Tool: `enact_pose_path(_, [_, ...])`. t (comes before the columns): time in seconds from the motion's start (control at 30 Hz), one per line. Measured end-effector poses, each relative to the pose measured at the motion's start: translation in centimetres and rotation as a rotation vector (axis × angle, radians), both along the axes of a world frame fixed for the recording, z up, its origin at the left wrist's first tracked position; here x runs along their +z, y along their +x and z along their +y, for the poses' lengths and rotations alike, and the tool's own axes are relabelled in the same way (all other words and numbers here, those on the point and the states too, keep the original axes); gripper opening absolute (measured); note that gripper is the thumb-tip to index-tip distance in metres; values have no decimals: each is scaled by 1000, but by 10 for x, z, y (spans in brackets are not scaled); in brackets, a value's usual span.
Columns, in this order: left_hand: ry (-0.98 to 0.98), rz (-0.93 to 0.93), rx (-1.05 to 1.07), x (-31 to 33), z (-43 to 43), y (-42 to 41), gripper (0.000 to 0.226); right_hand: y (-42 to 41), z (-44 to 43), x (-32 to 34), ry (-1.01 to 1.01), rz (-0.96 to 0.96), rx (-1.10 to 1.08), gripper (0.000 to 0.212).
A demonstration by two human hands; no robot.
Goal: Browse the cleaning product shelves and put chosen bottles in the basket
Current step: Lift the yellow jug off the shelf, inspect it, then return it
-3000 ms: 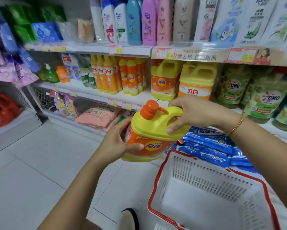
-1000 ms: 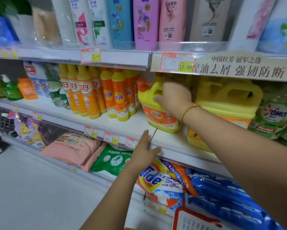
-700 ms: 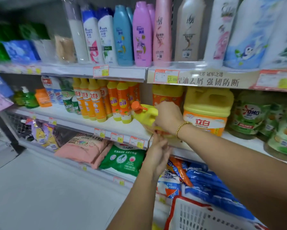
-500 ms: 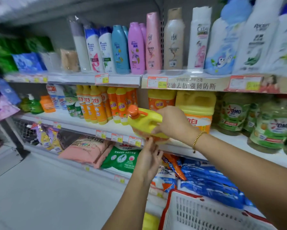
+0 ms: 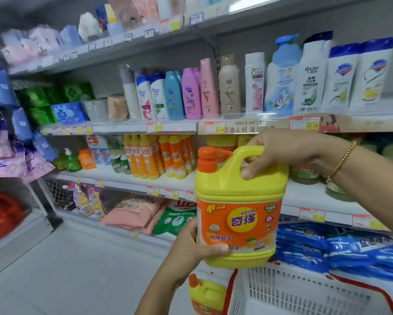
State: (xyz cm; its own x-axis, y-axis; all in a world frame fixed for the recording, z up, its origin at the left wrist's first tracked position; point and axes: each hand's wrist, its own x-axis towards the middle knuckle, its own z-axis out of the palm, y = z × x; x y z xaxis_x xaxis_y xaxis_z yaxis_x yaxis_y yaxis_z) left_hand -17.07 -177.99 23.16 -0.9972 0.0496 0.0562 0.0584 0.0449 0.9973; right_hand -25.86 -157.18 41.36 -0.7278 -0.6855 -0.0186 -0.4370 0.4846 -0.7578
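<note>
Jug (image 5: 238,201) hangs upright over the left edge of the basket (image 5: 293,287), label towards the person. Right hand (image 5: 282,153) is curled through the handle. Left hand (image 5: 191,248) cups the lower left side, thumb across the label. It would be best to shift it right over the open middle, clear of the second jug (image 5: 205,294), lower it base-first, and let go only once it stands.
</note>
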Motion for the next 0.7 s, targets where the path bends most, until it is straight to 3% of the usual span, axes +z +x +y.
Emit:
enact_pose_path(0.07, [-18, 42, 27, 6, 4, 6, 76, 2, -2, 9, 4, -33, 23, 27])
enact_pose_path(0.17, [1, 96, 60, 10, 7, 8, 77, 0, -11, 16, 35, -23, 29, 71])
enact_pose_path(0.23, [29, 125, 71, 13, 4, 6, 78, -2, -24, 16, 82, 7, 61, 85])
enact_pose_path(0.3, [13, 158, 75, 12, -4, 4, 80, -5, -37, 14, 135, 2, 82, 80])
enact_pose_path(0.5, [107, 152, 196, -7, -12, -4, 82, -20, -70, -8, 143, 139, 4, 35])
enact_pose_path(0.63, [230, 115, 242, -19, -15, -8, 78, -27, -85, -51, -173, 175, -205, 34])
enact_pose_path(0.7, [278, 103, 279, -25, -17, -10, 78, -20, -83, -87, -306, 203, -277, 49])
